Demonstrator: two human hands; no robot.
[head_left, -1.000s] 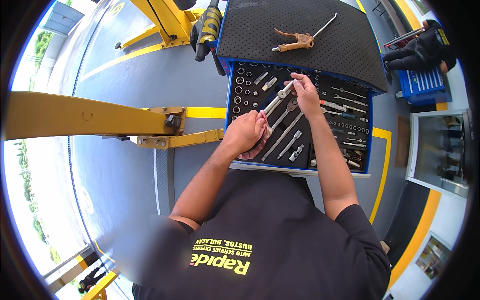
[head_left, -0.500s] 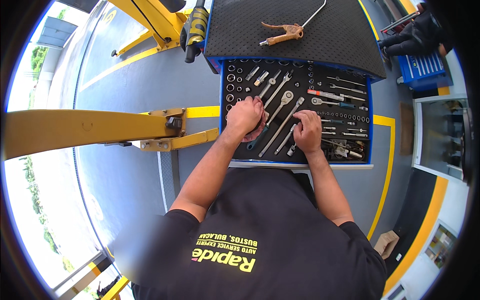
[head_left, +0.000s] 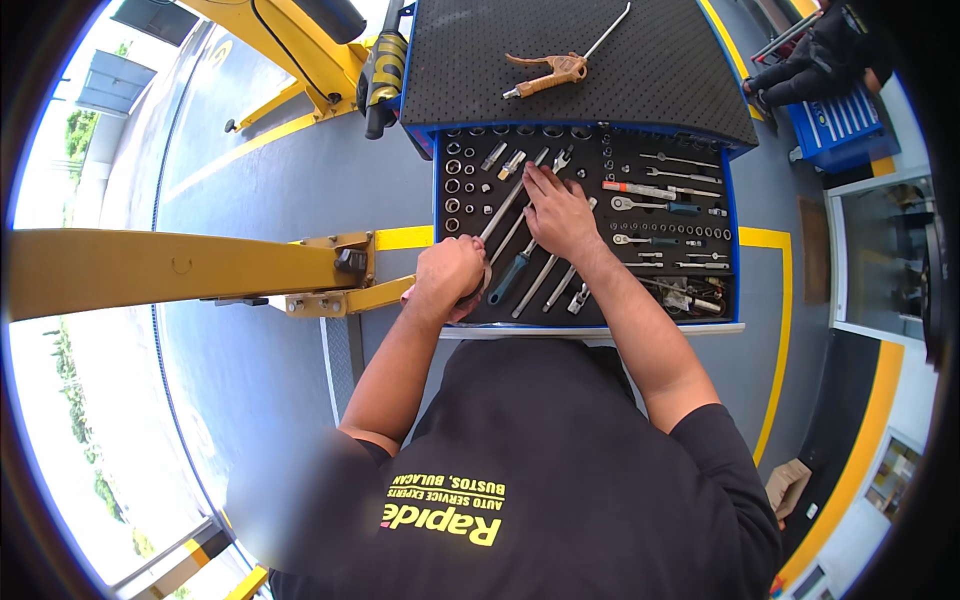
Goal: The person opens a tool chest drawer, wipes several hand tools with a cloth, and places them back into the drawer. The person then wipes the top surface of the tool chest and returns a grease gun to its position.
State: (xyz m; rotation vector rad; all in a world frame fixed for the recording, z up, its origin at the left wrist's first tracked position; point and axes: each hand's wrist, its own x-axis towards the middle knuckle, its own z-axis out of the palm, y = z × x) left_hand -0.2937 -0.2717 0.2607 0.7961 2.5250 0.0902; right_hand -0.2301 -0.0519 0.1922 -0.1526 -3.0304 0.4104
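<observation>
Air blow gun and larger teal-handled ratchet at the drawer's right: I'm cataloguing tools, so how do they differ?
The air blow gun is orange-tan with a thin metal nozzle; the ratchet has a teal handle and rounded metal head. The blow gun lies on the cabinet's black top; the ratchet lies in the open drawer. Neither is held.

Right hand (head_left: 560,215) partly hides a teal-handled tool (head_left: 511,277).

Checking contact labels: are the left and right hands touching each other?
Apart. The head view shows a plain gap between the left hand and the right hand, with metal tools visible in it.
</observation>
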